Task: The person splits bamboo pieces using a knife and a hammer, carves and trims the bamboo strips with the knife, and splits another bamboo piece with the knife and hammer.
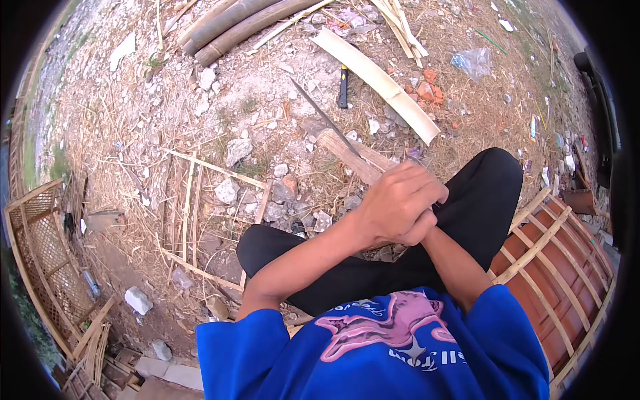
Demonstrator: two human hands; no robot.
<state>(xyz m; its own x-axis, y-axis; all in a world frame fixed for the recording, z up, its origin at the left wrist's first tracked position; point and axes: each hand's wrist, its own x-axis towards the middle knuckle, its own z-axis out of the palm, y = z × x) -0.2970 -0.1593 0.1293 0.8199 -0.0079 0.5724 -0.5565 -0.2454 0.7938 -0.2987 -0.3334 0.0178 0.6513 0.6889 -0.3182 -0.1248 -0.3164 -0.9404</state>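
My left hand (399, 195) lies closed over my right hand (421, 230), above my folded legs. The left fingers curl over, and most of the right hand is hidden beneath them. What they hold, if anything, is hidden. A long dark knife blade (325, 119) points away to the upper left. Its near end reaches across a piece of wood (348, 155) just in front of my hands, and I cannot make out its handle. Beyond the wood lies a curved, pale split bamboo piece (377, 80). Beside that is a black and yellow utility knife (343, 87).
Bamboo poles (233, 23) lie at the far side. A thin wooden frame (223, 175) rests on stony, straw-covered ground to my left. Further left stands a woven lattice panel (57, 267). A slatted brown panel (557, 273) is at my right. Broken brick (430, 90) and a plastic bag (473, 63) lie ahead.
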